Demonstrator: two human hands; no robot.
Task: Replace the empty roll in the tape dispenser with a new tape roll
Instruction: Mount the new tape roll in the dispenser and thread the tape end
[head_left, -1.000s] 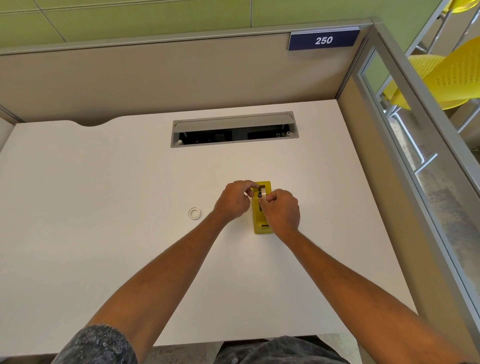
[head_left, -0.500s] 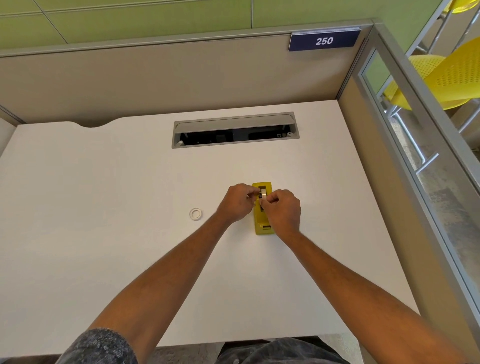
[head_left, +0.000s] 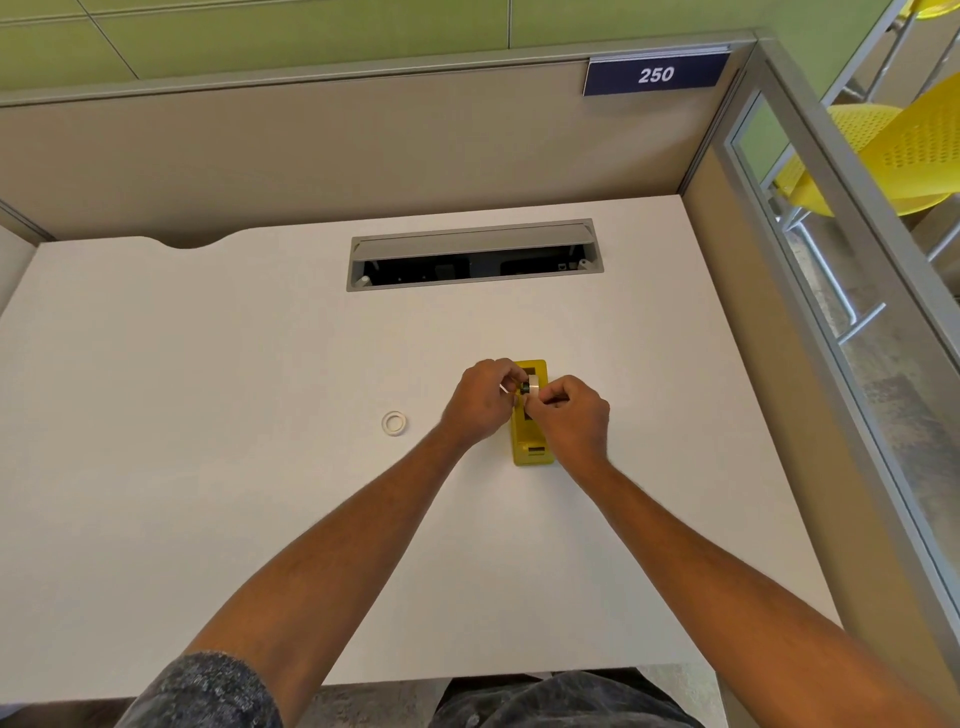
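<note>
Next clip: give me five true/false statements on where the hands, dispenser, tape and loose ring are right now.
1. Both hands, left and right, are over the yellow dispenser. True.
2. The white ring lies on the desk, left of the hands. True.
3. The ring is touching the dispenser. False: bare desk separates them.
4. The tape roll is pinched between the fingertips of both hands. True.
5. The dispenser sits inside the grey cable slot. False: it stands on the desk, nearer the person.
</note>
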